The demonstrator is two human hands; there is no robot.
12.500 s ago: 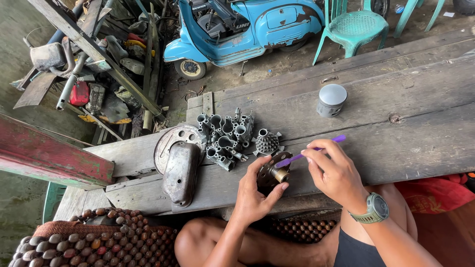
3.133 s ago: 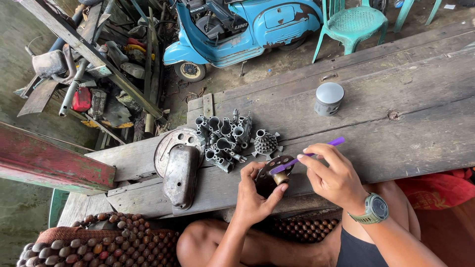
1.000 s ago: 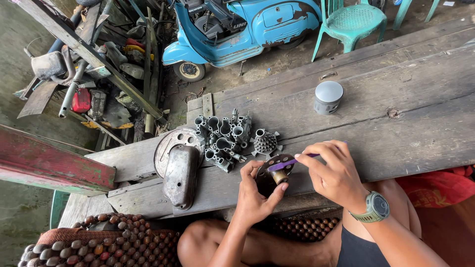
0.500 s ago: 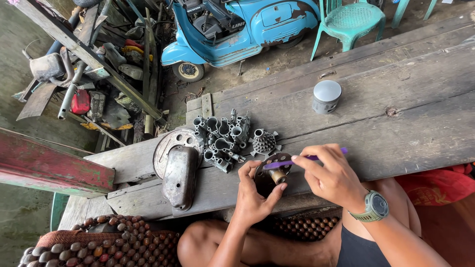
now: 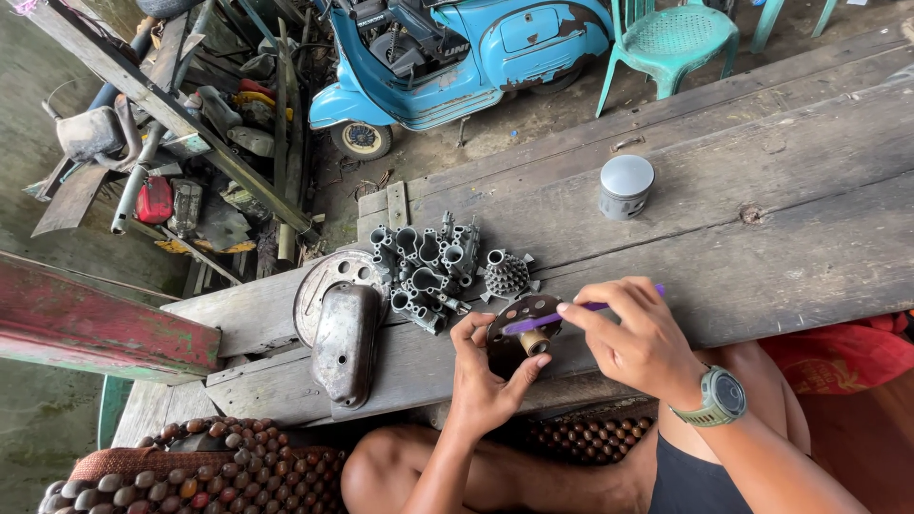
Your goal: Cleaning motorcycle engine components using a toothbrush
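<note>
**Brushing a perforated disc at the bench edge**

Holding a dark round disc (image 5: 519, 328) with holes, the left hand (image 5: 486, 381) has fingers curled round its near and left rim, thumb on the right; a brass hub shows at the disc's lower right. The disc sits over the near edge of the plank bench (image 5: 781, 190). The right hand (image 5: 638, 338) pinches a purple brush (image 5: 571, 314), fingers closed on the handle, tip on the disc face. A watch (image 5: 719, 400) is on the right wrist. Just far-left of the disc: a cluster of grey metal parts (image 5: 428, 271). Left of that, a rusty cover (image 5: 343, 338). A grey can (image 5: 625, 187) stands far right, well apart.
</note>
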